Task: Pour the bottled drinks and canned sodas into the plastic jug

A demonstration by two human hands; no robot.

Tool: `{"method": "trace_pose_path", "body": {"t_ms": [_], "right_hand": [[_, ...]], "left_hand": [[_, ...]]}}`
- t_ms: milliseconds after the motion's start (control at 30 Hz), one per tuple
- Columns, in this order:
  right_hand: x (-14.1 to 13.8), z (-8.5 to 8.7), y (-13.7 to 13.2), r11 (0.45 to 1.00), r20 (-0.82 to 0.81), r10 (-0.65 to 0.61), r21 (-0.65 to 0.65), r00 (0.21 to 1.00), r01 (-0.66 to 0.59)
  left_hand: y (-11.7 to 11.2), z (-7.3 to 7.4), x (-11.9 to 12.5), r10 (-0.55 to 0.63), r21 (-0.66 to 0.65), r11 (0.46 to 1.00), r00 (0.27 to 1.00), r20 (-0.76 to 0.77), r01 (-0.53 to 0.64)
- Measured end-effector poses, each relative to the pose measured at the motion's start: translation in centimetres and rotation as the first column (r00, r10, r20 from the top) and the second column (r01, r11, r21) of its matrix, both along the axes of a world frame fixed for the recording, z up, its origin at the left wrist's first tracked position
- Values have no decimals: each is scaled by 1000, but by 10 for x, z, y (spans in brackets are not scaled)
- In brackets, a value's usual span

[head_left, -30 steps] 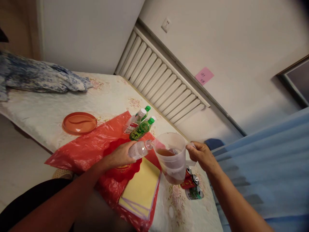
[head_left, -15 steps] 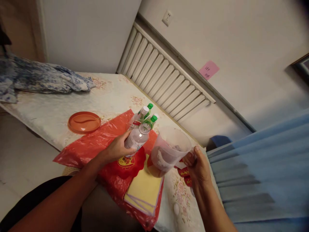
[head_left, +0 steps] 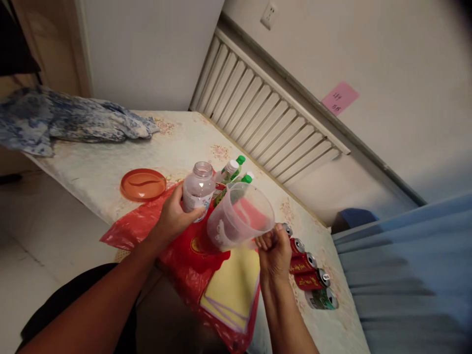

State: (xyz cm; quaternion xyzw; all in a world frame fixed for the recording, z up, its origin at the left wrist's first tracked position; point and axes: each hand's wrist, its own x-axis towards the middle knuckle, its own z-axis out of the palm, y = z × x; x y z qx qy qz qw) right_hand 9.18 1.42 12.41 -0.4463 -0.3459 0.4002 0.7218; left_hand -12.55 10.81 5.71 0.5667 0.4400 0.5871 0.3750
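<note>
My left hand (head_left: pixel 174 212) is wrapped round a clear wide-mouthed bottle (head_left: pixel 199 185), which has no cap on and stands nearly upright. By its handle, a translucent plastic jug (head_left: pixel 224 216) is held in my right hand (head_left: pixel 275 250), close to the bottle's right side. The jug leans slightly, its rim toward me. Red shows through its wall; I cannot tell whether it holds any liquid. Below both lie a red plastic bag (head_left: pixel 147 221), a scalloped red piece with a gold print (head_left: pixel 195 246) and folded yellow cloths (head_left: pixel 236 280).
Several capped bottles (head_left: pixel 232 167) stand behind the jug. A row of drink cans (head_left: pixel 311 280) is right of my right arm. An orange oval dish (head_left: pixel 143 185) and blue-patterned fabric (head_left: pixel 92 120) lie on the flowered tablecloth (head_left: pixel 184 132). A radiator (head_left: pixel 265 113) lines the wall.
The jug has moved left and up toward the bottle, uncovering the row of cans. My left hand has drawn the bottle slightly up and left. The view has shifted a little.
</note>
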Motion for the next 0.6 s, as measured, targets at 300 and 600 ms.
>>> {"method": "trace_pose_path", "body": {"t_ms": [300, 600], "right_hand": [[-18, -41, 7, 1000, 61, 0, 17, 998, -1], [-3, -57, -1, 994, 408, -102, 14, 907, 105]], "left_hand": [[-4, 6, -5, 177, 10, 984, 983, -41, -176], [-3, 5, -4, 222, 11, 975, 970, -95, -222]]}}
